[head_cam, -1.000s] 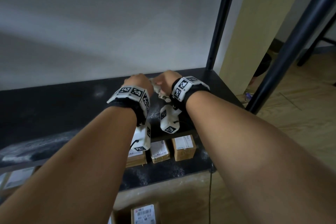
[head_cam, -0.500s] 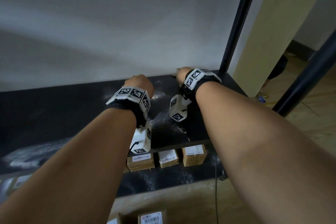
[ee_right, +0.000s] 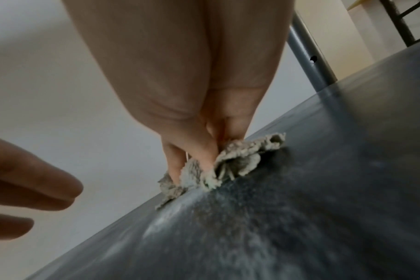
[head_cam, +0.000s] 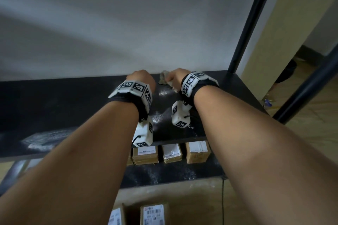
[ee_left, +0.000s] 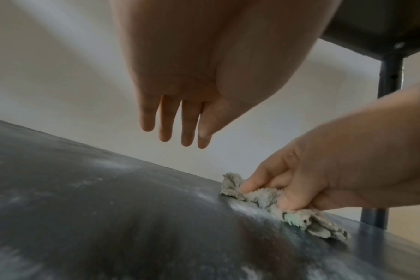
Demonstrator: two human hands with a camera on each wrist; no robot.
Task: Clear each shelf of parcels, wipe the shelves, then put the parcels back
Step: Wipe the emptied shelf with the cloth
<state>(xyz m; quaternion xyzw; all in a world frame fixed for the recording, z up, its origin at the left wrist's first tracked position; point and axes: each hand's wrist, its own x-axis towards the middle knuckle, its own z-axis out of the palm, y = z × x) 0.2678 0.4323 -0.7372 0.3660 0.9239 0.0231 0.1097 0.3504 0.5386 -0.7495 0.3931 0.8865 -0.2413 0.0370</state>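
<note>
My right hand (head_cam: 173, 78) (ee_left: 300, 180) (ee_right: 197, 151) grips a crumpled grey cloth (head_cam: 163, 78) (ee_left: 264, 197) (ee_right: 230, 161) and presses it onto the black dusty shelf (head_cam: 73, 100) (ee_left: 108, 217) (ee_right: 300, 217), near its back edge by the wall. My left hand (head_cam: 141, 79) (ee_left: 178, 130) hovers just left of it above the shelf, fingers straight and holding nothing. White dust streaks mark the shelf. Three small cardboard parcels (head_cam: 172, 152) stand on the lower shelf (head_cam: 173, 173) beneath my wrists.
A black upright post (head_cam: 250, 22) rises at the shelf's back right corner, another post (head_cam: 311, 86) at the front right. More labelled parcels (head_cam: 153, 214) lie on the floor below. A white wall (head_cam: 128, 23) stands directly behind the shelf.
The two hands were together on the cloth; they have parted. My right hand has carried the cloth toward the shelf's back edge, while my left hand has let go and stays open.
</note>
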